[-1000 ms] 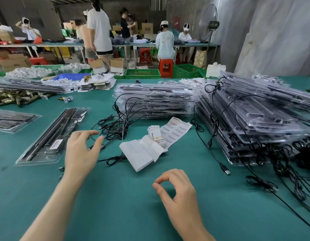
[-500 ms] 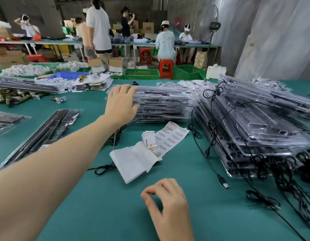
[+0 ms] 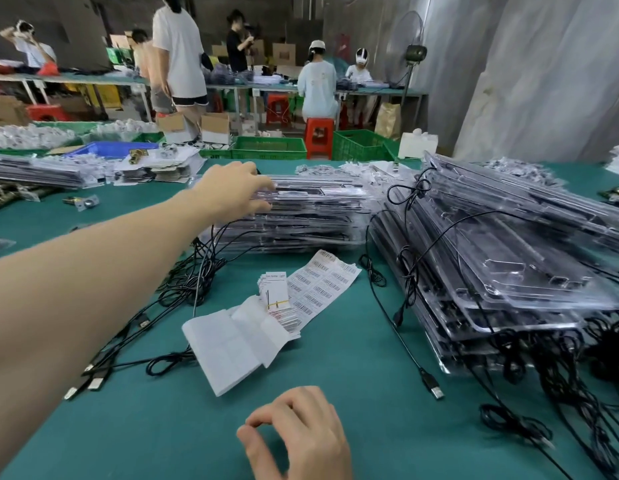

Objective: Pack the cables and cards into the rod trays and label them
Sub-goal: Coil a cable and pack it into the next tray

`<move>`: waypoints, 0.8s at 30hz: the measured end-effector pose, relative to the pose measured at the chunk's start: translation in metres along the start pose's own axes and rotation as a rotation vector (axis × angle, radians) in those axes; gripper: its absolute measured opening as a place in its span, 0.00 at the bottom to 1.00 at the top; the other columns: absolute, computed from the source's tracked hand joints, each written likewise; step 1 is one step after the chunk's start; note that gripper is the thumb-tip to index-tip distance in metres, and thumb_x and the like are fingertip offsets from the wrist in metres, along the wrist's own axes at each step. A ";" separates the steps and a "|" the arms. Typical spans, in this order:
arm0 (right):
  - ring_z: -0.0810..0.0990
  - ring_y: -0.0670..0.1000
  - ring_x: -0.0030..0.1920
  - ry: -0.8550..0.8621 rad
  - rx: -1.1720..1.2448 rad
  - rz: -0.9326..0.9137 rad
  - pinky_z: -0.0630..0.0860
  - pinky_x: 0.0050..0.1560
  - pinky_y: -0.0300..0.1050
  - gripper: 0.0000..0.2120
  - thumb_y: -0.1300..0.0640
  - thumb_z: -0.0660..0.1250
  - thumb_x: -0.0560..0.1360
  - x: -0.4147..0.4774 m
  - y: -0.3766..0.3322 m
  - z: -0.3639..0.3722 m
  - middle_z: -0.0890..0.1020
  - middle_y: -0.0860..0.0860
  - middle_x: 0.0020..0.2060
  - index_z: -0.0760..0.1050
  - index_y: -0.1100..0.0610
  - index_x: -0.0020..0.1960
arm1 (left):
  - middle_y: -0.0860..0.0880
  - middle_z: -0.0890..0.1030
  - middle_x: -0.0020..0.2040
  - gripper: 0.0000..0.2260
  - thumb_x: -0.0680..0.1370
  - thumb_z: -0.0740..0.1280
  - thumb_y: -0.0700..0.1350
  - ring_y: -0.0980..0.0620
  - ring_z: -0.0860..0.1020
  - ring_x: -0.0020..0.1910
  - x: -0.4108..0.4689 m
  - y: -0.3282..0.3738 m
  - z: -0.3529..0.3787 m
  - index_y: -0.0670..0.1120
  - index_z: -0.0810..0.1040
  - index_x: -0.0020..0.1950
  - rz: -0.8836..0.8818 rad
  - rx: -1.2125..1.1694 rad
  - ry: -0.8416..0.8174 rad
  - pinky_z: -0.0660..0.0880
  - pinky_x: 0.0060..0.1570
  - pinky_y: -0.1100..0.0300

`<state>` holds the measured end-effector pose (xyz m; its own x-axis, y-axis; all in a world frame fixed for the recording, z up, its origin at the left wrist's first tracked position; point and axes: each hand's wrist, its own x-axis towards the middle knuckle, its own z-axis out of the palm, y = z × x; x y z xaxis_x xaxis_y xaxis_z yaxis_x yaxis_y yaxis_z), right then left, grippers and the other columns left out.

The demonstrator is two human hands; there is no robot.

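Observation:
A stack of clear rod trays (image 3: 318,216) stands mid-table. My left hand (image 3: 235,188) reaches across to its left end, fingers over the top tray and thumb under its edge, pinching it. A taller stack of trays (image 3: 509,271) with black cables draped over it leans at the right. Loose black USB cables (image 3: 197,282) lie tangled in front of the middle stack. A bundle of small cards (image 3: 275,289) rests on a barcode label sheet (image 3: 322,285) beside folded white paper (image 3: 228,344). Near the front edge my right hand (image 3: 297,434) hovers, loosely curled and holding nothing.
The green table (image 3: 353,393) carries more tray stacks (image 3: 34,171) and small metal parts (image 3: 83,202) at the far left. A single USB plug (image 3: 436,391) lies right of the paper. Green crates (image 3: 270,148), red stools and several people at work tables fill the background.
My left hand has risen from the table near the cables, stretched forward and taken hold of the top tray's left end. My right hand has drifted slightly toward me.

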<state>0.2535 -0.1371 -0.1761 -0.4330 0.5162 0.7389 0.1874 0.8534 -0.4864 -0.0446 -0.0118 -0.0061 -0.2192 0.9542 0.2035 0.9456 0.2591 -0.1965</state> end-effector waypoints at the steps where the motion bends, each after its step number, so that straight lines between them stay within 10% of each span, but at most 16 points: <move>1: 0.77 0.46 0.36 -0.001 0.002 0.003 0.75 0.36 0.41 0.06 0.45 0.73 0.67 0.000 0.000 0.000 0.75 0.43 0.34 0.81 0.46 0.35 | 0.47 0.73 0.59 0.20 0.81 0.64 0.61 0.45 0.74 0.59 0.001 -0.001 -0.002 0.58 0.73 0.71 0.017 -0.006 -0.015 0.76 0.54 0.48; 24: 0.78 0.44 0.40 -0.047 0.037 0.048 0.77 0.36 0.42 0.06 0.45 0.72 0.69 -0.005 0.001 -0.001 0.76 0.42 0.36 0.81 0.46 0.38 | 0.40 0.70 0.55 0.22 0.80 0.67 0.47 0.39 0.70 0.52 -0.016 -0.014 -0.024 0.52 0.74 0.75 -0.199 -0.105 0.463 0.70 0.47 0.48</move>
<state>0.2565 -0.1383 -0.1799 -0.4651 0.5517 0.6923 0.1764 0.8241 -0.5382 -0.0490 -0.0341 0.0164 -0.2905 0.7153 0.6356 0.9206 0.3900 -0.0182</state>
